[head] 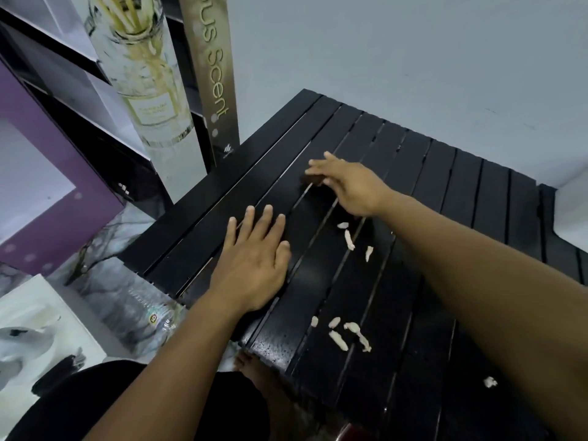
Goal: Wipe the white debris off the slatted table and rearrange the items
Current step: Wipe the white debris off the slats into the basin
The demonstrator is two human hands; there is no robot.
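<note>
While white debris (349, 239) sits scattered across the slatted table (477, 192), nothing looks wiped yet. One little cluster lies near the middle of the top, another bunch (350, 335) toward the near edge, and a lone scrap (490, 382) off by the near right corner.

Left hand (254, 259) is pressed flat on the slats by the left edge, fingers straight and spread, holding nothing. That looks like bracing to me. Right hand (350, 183) is out past the middle cluster, toward the far left part of the top, fingers stretched over a small dark object (313, 180). It's blurred there: the fingers look extended rather than curled, and I can't tell whether they touch it. No cloth in either hand.

My read is that this is the rearranging side of the job, getting that dark item out of the way ahead of the sweep. The next move calls for taking hold of it and setting it aside. Then comes a flat sweep along the slats, not across, since the scraps look light and could drop into the gaps.

Beyond the far left edge stands a tall reed diffuser box (165, 100), with a purple box (47, 186) beside it. A clear plastic bottle (152, 313) lies on the marble-patterned floor (105, 265) below the left edge.
</note>
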